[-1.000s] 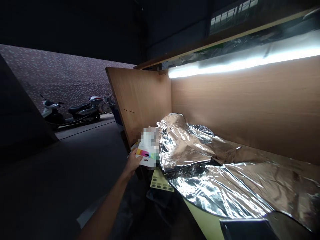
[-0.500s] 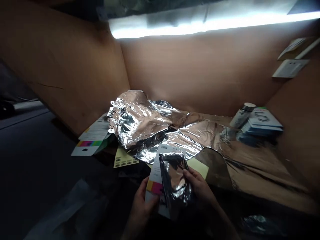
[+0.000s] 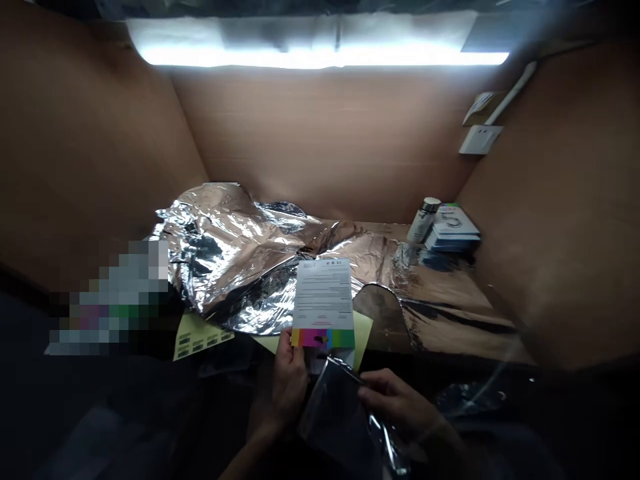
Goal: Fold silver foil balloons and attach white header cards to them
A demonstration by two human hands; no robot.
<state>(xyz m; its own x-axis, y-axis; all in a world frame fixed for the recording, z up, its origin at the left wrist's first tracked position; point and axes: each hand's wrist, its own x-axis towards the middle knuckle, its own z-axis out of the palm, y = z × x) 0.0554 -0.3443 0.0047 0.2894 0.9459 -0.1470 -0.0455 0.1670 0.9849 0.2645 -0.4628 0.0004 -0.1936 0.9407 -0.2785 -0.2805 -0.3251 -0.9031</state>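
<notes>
Head | left hand point(image 3: 285, 387): printed card point(image 3: 323, 303) | right hand point(image 3: 395, 400): foil pouch point(image 3: 335, 407), half shadowed

The white card point(image 3: 323, 293) carries fine black lines of print above a stripe of pink, orange, green and blue. The pouch point(image 3: 330, 413) below it looks dark with silver glints, the crumpled foil sheet point(image 3: 235, 267) mirror-silver, the barcode sheet point(image 3: 197, 338) pale yellow with black marks, and the wooden panel point(image 3: 325, 147) warm orange-brown.

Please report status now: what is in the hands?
Left hand: printed white card. Right hand: foil pouch. Crumpled foil sheet behind the card.
</notes>
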